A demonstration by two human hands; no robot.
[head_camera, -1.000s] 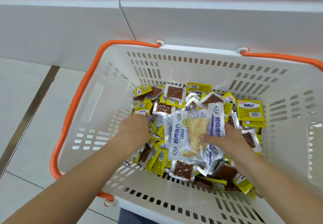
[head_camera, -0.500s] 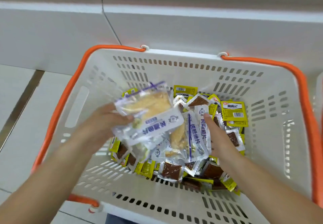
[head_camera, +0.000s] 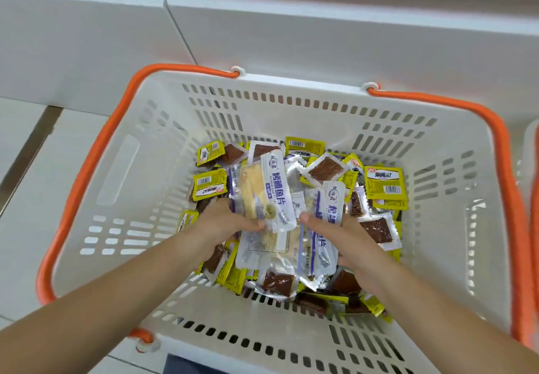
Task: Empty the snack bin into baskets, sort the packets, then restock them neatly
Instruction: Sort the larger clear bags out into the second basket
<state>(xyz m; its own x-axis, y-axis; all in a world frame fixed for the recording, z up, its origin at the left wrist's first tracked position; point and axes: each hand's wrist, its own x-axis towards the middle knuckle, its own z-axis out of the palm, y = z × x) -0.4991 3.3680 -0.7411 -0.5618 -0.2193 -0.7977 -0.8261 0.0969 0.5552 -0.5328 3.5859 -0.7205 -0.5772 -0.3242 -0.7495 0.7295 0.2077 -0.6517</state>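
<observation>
Packets [head_camera: 385,182] of yellow and brown snacks fill the white basket [head_camera: 163,257] at frame centre. Left hand [head_camera: 224,222] grips a fish packet [head_camera: 268,193]; right hand [head_camera: 344,236] pinches another white packet [head_camera: 331,207] beside it.

The basket [head_camera: 291,105] is white, its walls pierced with rows of slots, and its handles [head_camera: 102,146] are bright orange. Inside the basket lie yellow packets [head_camera: 384,182] printed with black lettering and white barcode patches, clear packets [head_camera: 326,169] showing dark brown squares, and long white packets [head_camera: 277,190] with blue lettering and pale golden contents. Behind the basket the shelf front [head_camera: 291,32] is plain white. Left of the basket the floor [head_camera: 26,228] is pale tile with a grey strip.
</observation>
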